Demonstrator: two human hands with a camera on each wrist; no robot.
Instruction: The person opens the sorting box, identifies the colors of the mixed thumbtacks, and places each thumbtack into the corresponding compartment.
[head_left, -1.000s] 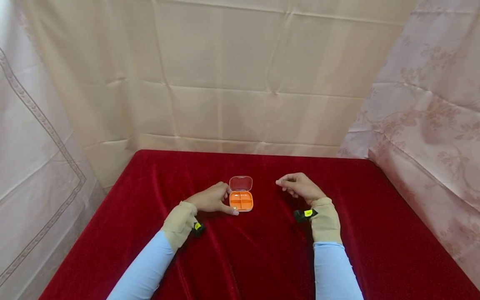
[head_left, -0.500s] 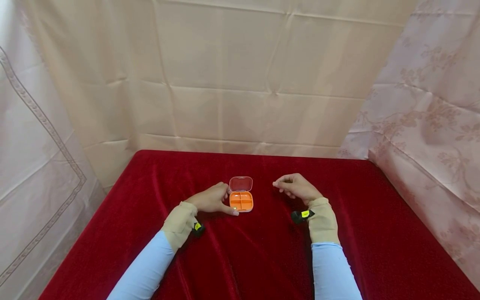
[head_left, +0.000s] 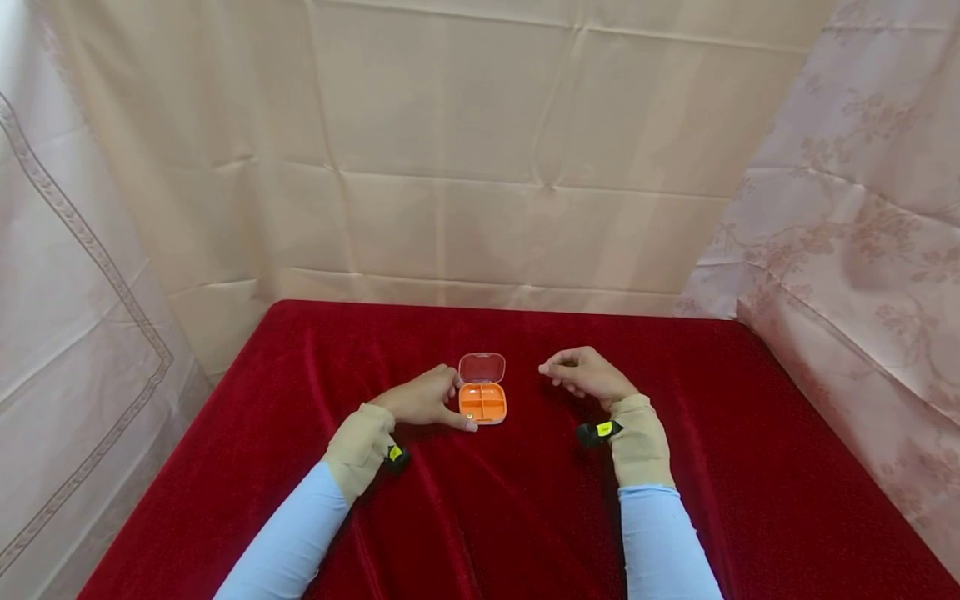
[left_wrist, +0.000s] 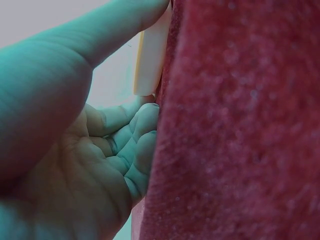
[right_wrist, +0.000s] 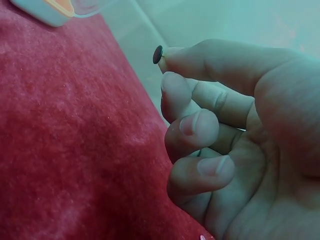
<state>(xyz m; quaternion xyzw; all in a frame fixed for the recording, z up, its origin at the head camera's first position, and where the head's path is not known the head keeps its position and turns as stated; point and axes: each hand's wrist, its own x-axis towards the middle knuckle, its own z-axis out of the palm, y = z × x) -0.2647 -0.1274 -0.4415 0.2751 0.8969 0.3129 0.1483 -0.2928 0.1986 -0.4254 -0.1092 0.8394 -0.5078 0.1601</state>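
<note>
The left hand (head_left: pixel 423 397) brackets the orange box (head_left: pixel 482 403) just right of its palm, thumb at the near corner; a light, steady hold should suit such smooth plastic. Right of the box and apart from it, the right hand (head_left: pixel 588 375) pinches a small, dark, disc-headed stud (right_wrist: pixel 158 54) at its fingertips, other fingers curled. Best lower it close over a compartment before releasing. Beneath both hands, velvety red cloth (head_left: pixel 525 517) shows soft creases.
</note>
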